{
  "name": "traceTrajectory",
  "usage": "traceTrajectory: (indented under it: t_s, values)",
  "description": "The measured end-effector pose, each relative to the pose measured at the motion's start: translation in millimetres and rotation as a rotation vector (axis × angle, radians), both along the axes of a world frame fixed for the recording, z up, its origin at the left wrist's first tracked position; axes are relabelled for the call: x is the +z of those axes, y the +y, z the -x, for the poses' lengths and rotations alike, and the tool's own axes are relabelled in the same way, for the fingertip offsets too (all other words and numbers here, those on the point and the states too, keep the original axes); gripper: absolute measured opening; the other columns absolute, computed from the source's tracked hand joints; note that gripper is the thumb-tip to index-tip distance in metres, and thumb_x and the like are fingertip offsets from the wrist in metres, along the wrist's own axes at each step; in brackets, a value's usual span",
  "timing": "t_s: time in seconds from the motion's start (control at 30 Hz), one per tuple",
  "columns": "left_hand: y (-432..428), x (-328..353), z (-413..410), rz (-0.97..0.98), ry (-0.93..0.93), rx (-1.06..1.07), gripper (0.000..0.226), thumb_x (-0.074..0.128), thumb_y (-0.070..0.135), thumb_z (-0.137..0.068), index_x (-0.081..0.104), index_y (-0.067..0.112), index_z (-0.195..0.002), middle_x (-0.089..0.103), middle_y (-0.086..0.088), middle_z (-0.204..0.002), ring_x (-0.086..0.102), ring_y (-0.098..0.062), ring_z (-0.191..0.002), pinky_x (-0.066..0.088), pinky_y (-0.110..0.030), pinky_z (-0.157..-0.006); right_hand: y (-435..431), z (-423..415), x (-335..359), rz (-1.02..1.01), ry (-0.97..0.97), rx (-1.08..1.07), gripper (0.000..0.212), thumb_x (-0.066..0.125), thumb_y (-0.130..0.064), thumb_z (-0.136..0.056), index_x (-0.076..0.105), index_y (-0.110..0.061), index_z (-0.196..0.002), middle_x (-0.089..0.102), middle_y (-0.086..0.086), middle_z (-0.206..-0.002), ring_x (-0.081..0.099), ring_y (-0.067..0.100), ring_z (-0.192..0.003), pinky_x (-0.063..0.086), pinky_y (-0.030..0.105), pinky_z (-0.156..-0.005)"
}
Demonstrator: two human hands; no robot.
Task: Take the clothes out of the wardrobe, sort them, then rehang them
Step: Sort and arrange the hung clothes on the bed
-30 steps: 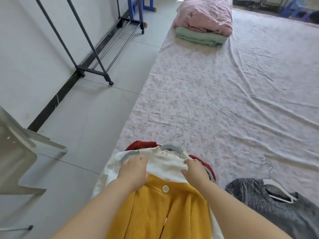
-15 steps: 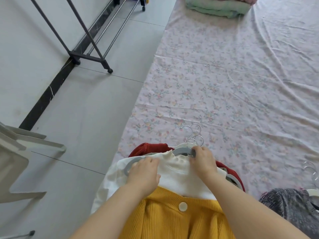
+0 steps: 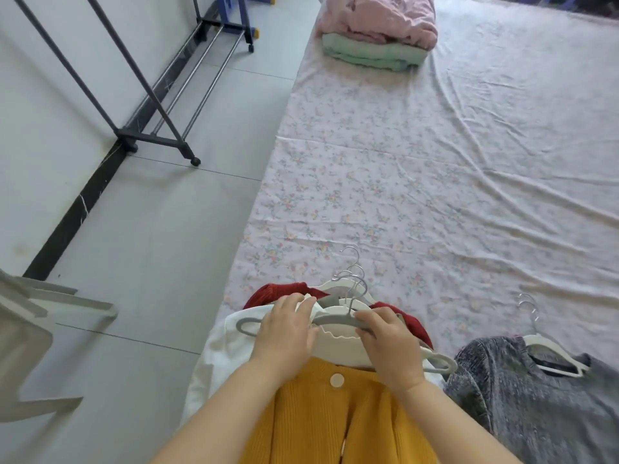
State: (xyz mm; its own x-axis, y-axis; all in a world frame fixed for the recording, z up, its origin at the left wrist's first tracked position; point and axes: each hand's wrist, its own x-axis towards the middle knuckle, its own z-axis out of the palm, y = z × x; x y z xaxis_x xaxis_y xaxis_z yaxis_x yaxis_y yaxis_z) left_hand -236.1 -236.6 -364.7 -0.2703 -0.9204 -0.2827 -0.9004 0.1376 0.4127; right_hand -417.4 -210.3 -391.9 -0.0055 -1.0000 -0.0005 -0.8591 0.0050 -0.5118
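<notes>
On the floral sheet (image 3: 402, 182), right hand (image 3: 388, 343) grips grey hanger (image 3: 335, 319), left hand (image 3: 284, 331) rests flat on white top (image 3: 217, 363).

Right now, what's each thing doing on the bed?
Grey hanger, gripped near its hook by the right hand.
Left hand, pressing the collar of the white top.
White top, lying under the yellow cardigan.
Grey sweater, lying flat on a white hanger.
Blankets, folded and stacked.

Mustard cardigan (image 3: 321, 420) over white top (image 3: 227, 356) — grey hanger (image 3: 249, 326) half out.
</notes>
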Motion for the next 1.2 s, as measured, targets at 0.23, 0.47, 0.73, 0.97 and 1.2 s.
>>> traceTrajectory:
  t_s: [0.23,0.47,0.73,0.97,1.2]
  values:
    - [48.9,48.4,-1.4,0.111,0.156,-0.114,0.040,0.035,0.035,-0.090,0.050,0.027,-0.127,0.058,0.008,-0.113,0.049,-0.017,-0.110,0.032,-0.038,-0.097,69.3,-6.1,80.0,0.221,-0.012,-0.084,0.036,0.070,-0.017,-0.069,0.054,-0.035,-0.096,0.061,-0.011,-0.082,0.054,0.007,-0.072,0.046,0.018,-0.045]
    - [107.3,113.4,4.2,0.290,0.472,-0.295,0.026,0.045,0.033,-0.086,0.051,0.032,-0.111,0.067,0.008,-0.085,0.060,-0.014,-0.074,0.047,-0.029,-0.064,156.8,4.0,161.9,0.415,-0.018,-0.298,0.025,0.054,-0.030,-0.079,0.057,-0.036,-0.103,0.064,-0.011,-0.092,0.062,0.004,-0.075,0.050,0.016,-0.058]
    - [203.3,169.3,56.9,0.358,0.562,-0.514,0.025,0.050,0.031,-0.081,0.065,0.023,-0.099,0.068,0.007,-0.079,0.058,-0.008,-0.069,0.042,-0.017,-0.061,293.9,42.2,193.4,0.463,0.054,-0.469,0.033,0.056,-0.027,-0.080,0.064,-0.027,-0.112,0.064,-0.008,-0.087,0.060,0.006,-0.074,0.051,0.021,-0.062]
    - [306.5,196.5,130.6,0.441,0.474,-0.704,0.033,0.044,0.033,-0.081,0.071,0.021,-0.097,0.070,0.008,-0.080,0.065,-0.015,-0.067,0.051,-0.027,-0.060,422.2,94.2,205.1,0.532,0.040,-0.654,0.041,0.061,-0.024,-0.078,0.056,-0.032,-0.119,0.061,-0.008,-0.087,0.056,0.003,-0.078,0.047,0.015,-0.066]
    - [441.3,210.9,216.2,0.457,0.467,-0.759,0.033,0.044,0.033,-0.080,0.071,0.021,-0.094,0.071,0.007,-0.080,0.065,-0.015,-0.069,0.050,-0.027,-0.066,562.7,168.8,218.1,0.600,0.122,-0.740,0.035,0.055,-0.034,-0.076,0.059,-0.034,-0.111,0.061,-0.010,-0.086,0.058,0.005,-0.072,0.047,0.017,-0.055]
